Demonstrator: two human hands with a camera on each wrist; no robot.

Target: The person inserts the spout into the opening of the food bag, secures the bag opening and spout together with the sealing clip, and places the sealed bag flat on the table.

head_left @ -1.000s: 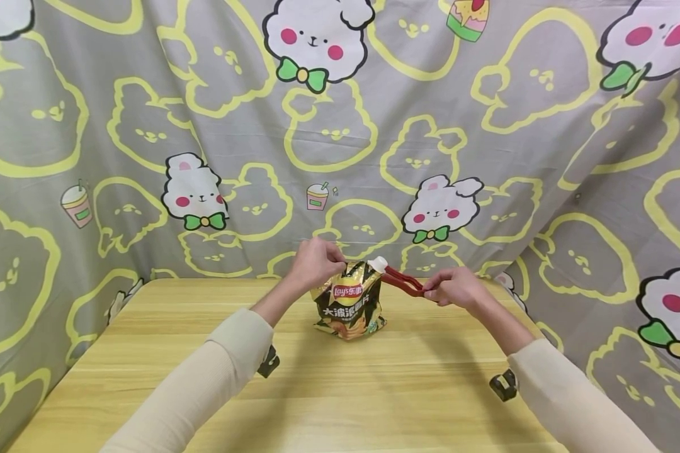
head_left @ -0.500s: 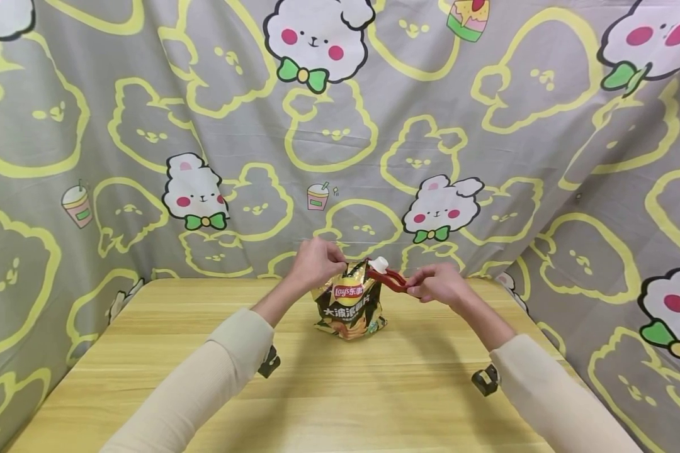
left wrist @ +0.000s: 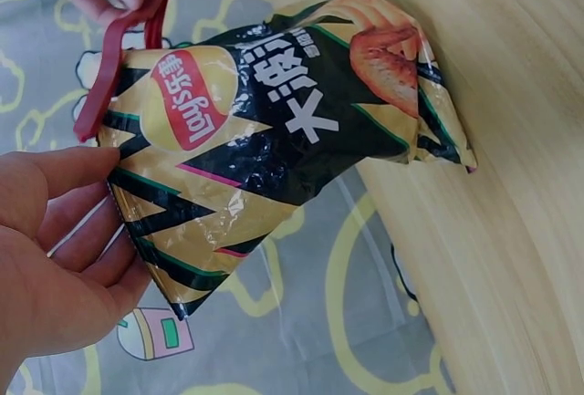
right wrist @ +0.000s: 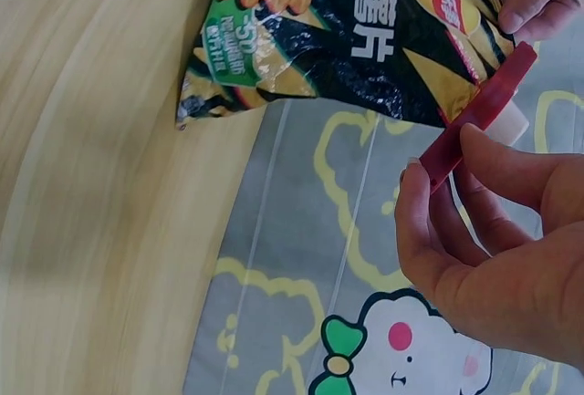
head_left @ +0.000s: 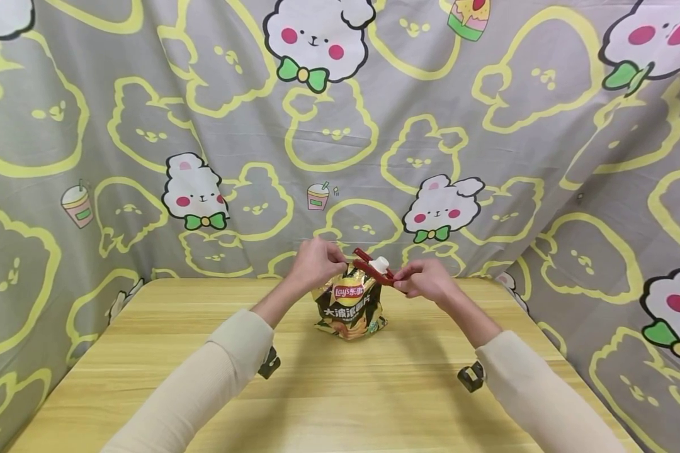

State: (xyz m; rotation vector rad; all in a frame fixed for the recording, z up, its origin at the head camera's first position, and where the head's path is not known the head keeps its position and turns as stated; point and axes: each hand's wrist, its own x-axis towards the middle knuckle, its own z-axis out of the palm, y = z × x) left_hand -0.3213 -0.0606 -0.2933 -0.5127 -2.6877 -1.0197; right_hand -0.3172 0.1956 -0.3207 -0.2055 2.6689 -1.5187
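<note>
A black and gold Lay's chip bag (head_left: 348, 308) stands upright on the wooden table. My left hand (head_left: 315, 261) pinches its top edge at the left corner. My right hand (head_left: 427, 280) holds a red bag clip (head_left: 376, 270) by its end, between thumb and fingers. The clip has a white spout cap (head_left: 380, 263) on it. Its two arms stand apart at the far end, and the clip overlaps the right part of the bag's top edge. In the left wrist view, the tip of the clip (left wrist: 109, 76) lies close to my left index finger.
A light wooden table (head_left: 204, 377) lies under the bag. Behind it and at both sides hangs a grey curtain (head_left: 340, 113) with cartoon animals. Black devices, such as one by the right cuff (head_left: 471, 376), sit at both wrists.
My right hand has moved left with the red clip, sliding it along the bag's top edge toward my left hand. The left hand and the bag have stayed in place.
</note>
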